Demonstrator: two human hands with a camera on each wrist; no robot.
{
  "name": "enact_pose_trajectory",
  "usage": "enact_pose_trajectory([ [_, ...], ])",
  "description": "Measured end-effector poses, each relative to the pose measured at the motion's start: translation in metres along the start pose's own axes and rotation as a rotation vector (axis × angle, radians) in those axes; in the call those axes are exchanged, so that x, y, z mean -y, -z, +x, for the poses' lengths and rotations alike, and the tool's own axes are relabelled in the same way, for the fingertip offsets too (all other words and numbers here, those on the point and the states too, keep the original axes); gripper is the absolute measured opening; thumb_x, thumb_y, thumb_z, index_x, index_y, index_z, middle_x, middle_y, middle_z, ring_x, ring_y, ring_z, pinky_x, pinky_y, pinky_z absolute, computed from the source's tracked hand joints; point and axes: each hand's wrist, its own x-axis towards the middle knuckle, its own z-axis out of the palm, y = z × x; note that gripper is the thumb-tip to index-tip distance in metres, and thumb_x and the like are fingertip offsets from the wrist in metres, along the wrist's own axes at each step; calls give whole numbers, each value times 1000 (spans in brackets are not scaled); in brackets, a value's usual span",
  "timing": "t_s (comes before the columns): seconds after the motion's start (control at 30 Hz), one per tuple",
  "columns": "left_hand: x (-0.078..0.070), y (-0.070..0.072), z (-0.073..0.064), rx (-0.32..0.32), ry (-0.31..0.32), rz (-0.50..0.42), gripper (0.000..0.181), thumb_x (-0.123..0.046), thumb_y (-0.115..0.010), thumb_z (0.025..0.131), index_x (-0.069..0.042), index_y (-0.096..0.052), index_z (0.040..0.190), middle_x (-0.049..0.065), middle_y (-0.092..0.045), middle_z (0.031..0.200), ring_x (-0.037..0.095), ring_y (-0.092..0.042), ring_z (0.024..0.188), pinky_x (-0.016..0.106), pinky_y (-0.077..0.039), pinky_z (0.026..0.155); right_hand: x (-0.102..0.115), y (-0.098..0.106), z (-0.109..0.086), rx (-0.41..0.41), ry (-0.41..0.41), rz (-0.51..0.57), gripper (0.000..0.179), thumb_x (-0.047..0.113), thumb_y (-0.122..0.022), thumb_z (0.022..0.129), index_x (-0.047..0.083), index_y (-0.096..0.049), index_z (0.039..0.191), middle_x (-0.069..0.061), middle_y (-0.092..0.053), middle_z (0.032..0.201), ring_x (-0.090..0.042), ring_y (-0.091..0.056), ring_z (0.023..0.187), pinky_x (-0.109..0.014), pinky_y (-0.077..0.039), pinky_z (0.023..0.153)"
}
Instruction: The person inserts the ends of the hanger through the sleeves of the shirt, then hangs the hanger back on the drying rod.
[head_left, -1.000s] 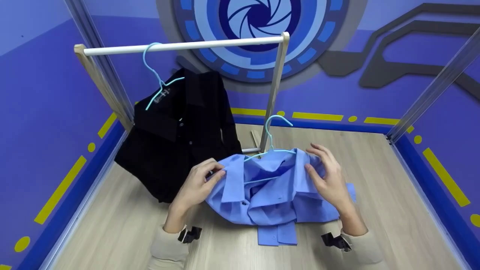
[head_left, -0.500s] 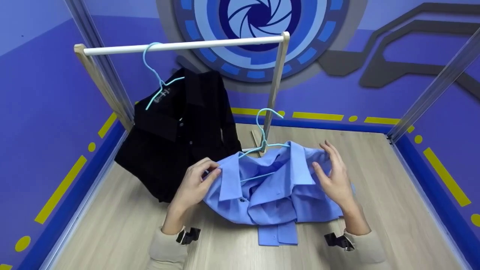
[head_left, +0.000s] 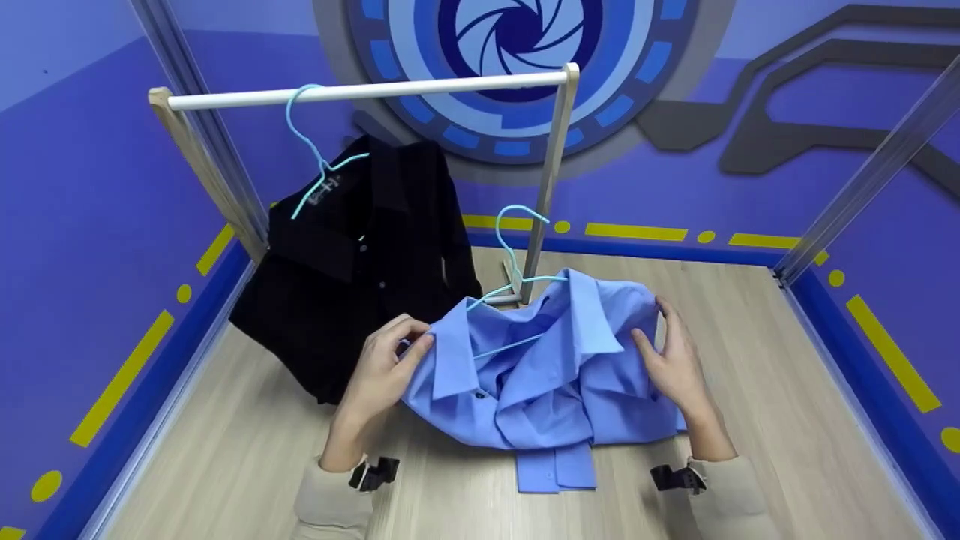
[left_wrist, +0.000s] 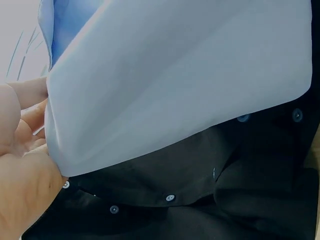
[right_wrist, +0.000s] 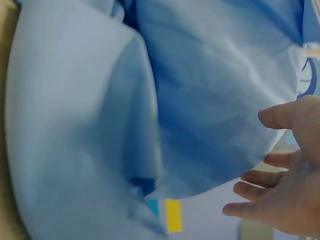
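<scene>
A light blue button-up shirt [head_left: 544, 409] sits slumped on the floor, its collar spread wide around a pale turquoise hanger [head_left: 516, 280]. The hanger's hook sticks up free above the collar. My left hand [head_left: 381, 369] pinches the shirt's left shoulder between thumb and fingers. At the opposite shoulder is my right hand [head_left: 676, 369], thumb apart from the fingers. In the right wrist view the right hand [right_wrist: 295, 185] has its fingers extended at the edge of the blue cloth [right_wrist: 215, 125]. The left wrist view shows the pinched cloth [left_wrist: 175, 75] in front of black fabric.
A black shirt [head_left: 405, 225] on another turquoise hanger [head_left: 324, 166] hangs from the white bar [head_left: 450, 85] of a wooden-legged rack, left and behind. The rack's right leg [head_left: 551, 165] rises just behind the blue shirt. Purple-blue walls [head_left: 675, 202] enclose the wood-patterned floor [head_left: 780, 420].
The hanger's hook has shifted left and upward, and the blue shirt's collar has risen with it. My right hand has moved outward along the right shoulder. My left hand keeps its pinch, slightly further left.
</scene>
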Motion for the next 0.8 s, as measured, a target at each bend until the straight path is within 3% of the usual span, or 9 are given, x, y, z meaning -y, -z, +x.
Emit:
enact_pose_trajectory([
  [0.27, 0, 0, -4, -77, 38, 2, 9, 3, -67, 97, -5, -73, 98, 3, -66, 91, 20, -59, 85, 24, -46, 76, -23, -1, -5, 197, -114, -36, 68, 18, -61, 105, -14, -25, 153, -39, -32, 153, -54, -28, 143, -62, -24, 115],
  [0.43, -19, 6, -2, -120, 40, -27, 8, 10, -65, 95, 4, -71, 96, 13, -66, 89, 23, -59, 84, 22, -46, 77, -32, -1, -10, 319, -173, -74, 74, 30, -60, 106, -19, -26, 150, -44, -35, 148, -56, -32, 140, -62, -28, 114],
  [0.57, -36, 11, -4, -148, 36, -33, 7, 10, -65, 95, 6, -70, 96, 13, -66, 89, 22, -59, 83, 24, -47, 75, -36, -2, -13, 368, -184, -127, 77, 34, -61, 104, -22, -29, 147, -45, -37, 145, -57, -36, 137, -62, -30, 112],
  [0.8, -37, 17, -8, -208, 64, -12, 7, 11, -64, 95, 8, -70, 96, 14, -65, 88, 21, -58, 79, 21, -46, 71, -37, -2, -15, 390, -173, -134, 73, 29, -64, 103, -22, -35, 145, -43, -42, 143, -56, -39, 136, -62, -33, 111],
])
